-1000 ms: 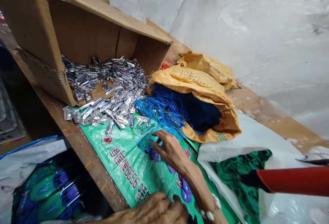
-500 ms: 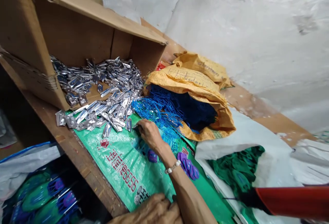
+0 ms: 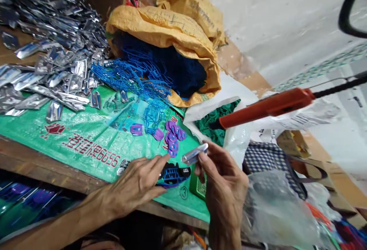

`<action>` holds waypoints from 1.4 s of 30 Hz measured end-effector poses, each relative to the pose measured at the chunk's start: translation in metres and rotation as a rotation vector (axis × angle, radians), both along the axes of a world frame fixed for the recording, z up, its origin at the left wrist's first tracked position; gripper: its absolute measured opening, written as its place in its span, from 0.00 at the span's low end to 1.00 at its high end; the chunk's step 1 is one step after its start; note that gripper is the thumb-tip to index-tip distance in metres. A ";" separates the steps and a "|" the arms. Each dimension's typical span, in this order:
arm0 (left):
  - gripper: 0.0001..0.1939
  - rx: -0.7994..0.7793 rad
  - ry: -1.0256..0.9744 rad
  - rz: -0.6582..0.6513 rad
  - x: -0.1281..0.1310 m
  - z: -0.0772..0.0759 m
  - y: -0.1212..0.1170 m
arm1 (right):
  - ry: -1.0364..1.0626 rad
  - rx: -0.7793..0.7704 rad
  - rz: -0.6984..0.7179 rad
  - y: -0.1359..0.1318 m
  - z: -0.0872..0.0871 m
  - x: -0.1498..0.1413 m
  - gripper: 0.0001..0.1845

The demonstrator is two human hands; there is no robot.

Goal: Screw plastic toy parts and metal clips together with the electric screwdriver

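My right hand (image 3: 225, 183) pinches a shiny silver plastic piece (image 3: 193, 155) between thumb and fingers, above the green sheet. My left hand (image 3: 139, 179) lies with stretched fingers at the left end of a black and blue plastic assembly (image 3: 174, 175); whether it presses on that end is hidden. Just beyond the assembly is a small pile of purple plastic parts (image 3: 172, 135). A single blue lattice frame (image 3: 153, 119) rests behind it, near a loose purple part (image 3: 136, 129).
Many silver pieces (image 3: 69, 74) spill from a cardboard box at left. A yellow woven sack (image 3: 197, 39) spills blue frames (image 3: 129, 74). An orange-red powered screwdriver (image 3: 266, 108) hangs at right over a white bag of green parts (image 3: 213, 118). The wooden table edge (image 3: 51, 160) runs in front.
My right hand has drawn back from the silver pile, now with a silver piece in it. My left hand has come to the assembly. The view has swung right.
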State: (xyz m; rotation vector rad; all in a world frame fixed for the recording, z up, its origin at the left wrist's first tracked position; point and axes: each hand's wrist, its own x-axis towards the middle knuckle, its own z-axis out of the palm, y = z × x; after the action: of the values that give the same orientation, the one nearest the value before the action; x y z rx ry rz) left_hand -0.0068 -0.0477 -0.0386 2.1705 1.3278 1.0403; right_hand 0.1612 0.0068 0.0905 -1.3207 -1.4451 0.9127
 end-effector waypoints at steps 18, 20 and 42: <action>0.32 0.004 0.079 -0.054 -0.016 0.020 0.004 | 0.316 -0.226 -0.066 -0.053 -0.063 0.002 0.17; 0.32 0.030 0.090 -0.061 -0.016 0.019 0.005 | 0.308 -0.233 -0.062 -0.054 -0.063 0.002 0.17; 0.34 0.008 0.072 -0.044 -0.016 0.018 0.004 | 0.139 -0.148 -0.027 -0.046 -0.051 0.019 0.13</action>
State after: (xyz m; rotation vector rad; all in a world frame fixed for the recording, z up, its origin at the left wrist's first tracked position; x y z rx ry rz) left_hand -0.0224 -0.0434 -0.0209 2.2528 1.3030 0.9607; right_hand 0.1804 -0.0395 0.0391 -1.3533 -1.2705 1.0889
